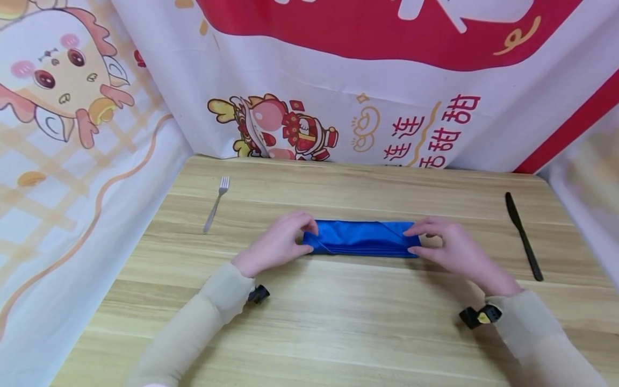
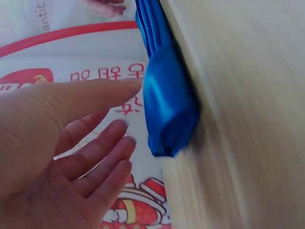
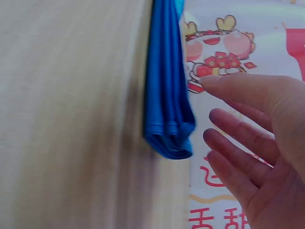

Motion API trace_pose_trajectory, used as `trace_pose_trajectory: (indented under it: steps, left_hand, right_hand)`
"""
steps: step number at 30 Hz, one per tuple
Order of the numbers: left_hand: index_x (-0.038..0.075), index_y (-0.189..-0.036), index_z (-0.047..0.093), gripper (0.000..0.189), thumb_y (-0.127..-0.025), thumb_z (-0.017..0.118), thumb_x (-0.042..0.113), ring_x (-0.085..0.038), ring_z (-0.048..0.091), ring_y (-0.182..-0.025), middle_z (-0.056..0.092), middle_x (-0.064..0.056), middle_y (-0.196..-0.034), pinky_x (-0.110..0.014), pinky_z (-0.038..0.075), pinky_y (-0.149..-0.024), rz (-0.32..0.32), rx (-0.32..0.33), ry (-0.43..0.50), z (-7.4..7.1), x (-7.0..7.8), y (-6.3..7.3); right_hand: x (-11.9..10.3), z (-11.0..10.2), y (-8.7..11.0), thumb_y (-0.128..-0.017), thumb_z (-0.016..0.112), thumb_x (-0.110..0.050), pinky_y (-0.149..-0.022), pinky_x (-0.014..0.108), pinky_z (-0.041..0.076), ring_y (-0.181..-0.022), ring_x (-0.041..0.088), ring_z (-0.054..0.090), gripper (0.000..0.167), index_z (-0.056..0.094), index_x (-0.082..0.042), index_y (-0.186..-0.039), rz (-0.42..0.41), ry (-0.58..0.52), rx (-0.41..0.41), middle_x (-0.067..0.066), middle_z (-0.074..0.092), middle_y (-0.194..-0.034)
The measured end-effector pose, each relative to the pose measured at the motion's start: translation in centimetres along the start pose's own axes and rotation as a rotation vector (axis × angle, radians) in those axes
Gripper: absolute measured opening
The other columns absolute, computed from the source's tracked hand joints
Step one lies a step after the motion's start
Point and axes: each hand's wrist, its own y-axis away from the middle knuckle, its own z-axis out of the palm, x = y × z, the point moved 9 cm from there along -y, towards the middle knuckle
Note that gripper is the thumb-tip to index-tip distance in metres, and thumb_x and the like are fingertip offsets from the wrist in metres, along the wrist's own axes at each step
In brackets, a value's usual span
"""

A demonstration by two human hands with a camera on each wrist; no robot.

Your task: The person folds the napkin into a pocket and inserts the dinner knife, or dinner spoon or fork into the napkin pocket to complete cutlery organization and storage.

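Observation:
A blue cloth napkin (image 1: pixel 362 238), folded into a long narrow strip with stacked layers along its near side, lies across the wooden table. At its left end is my left hand (image 1: pixel 280 241); the left wrist view shows the thumb tip right at the napkin's (image 2: pixel 169 100) edge and the other fingers loosely extended. My right hand (image 1: pixel 452 244) hovers over the right end, thumb and fingers spread apart. In the right wrist view a gap shows between those fingers and the layered napkin end (image 3: pixel 169 105).
A silver fork (image 1: pixel 216 205) lies on the table (image 1: pixel 329 322) to the left. Over at the right is a black knife (image 1: pixel 524 235). Printed cloth hangings (image 1: pixel 309 64) stand behind the table's far edge and along both sides.

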Motion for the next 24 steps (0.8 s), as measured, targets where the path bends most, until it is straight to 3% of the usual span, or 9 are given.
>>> trace_pose_trajectory:
  steps: [3,9,17,24]
  left_hand:
    - [0.015,-0.108,0.07,0.027,-0.085,0.085,0.009,-0.017,0.06,-0.102,0.064,0.005,-0.109,-0.033,0.051,-0.092,-0.013,-0.045,-0.041,0.5,-0.5,0.5]
    - [0.015,-0.118,0.074,0.031,-0.089,0.081,0.012,-0.015,0.059,-0.109,0.065,0.002,-0.12,-0.034,0.048,-0.099,-0.01,-0.122,-0.106,1.9,-0.8,0.7]
    - [0.011,-0.112,0.078,0.024,-0.088,0.082,0.013,-0.017,0.063,-0.106,0.07,-0.001,-0.112,-0.036,0.05,-0.096,0.006,-0.112,-0.15,2.2,-0.7,-0.1]
    - [0.015,-0.106,0.08,0.017,-0.089,0.082,0.014,-0.012,0.064,-0.103,0.073,0.003,-0.108,-0.03,0.051,-0.092,-0.028,-0.098,-0.12,2.1,-1.3,-0.6]
  right_hand:
    - [0.4,0.9,0.1,-0.084,0.086,-0.011,-0.09,0.055,0.053,-0.109,0.029,0.065,0.027,0.079,-0.015,-0.111,0.002,0.026,-0.034,0.005,0.071,-0.115]
    - [1.3,2.3,0.5,-0.085,0.084,-0.01,-0.092,0.055,0.052,-0.105,0.027,0.066,0.02,0.081,-0.017,-0.103,0.033,0.013,-0.094,0.002,0.072,-0.109]
    - [1.5,2.4,0.7,-0.082,0.085,-0.004,-0.094,0.057,0.05,-0.106,0.029,0.066,0.021,0.081,-0.015,-0.1,0.005,0.047,-0.086,0.002,0.073,-0.108]
    - [1.5,2.2,0.8,-0.082,0.085,-0.002,-0.089,0.054,0.054,-0.104,0.029,0.069,0.022,0.081,-0.013,-0.1,-0.021,0.086,-0.037,0.004,0.074,-0.106]
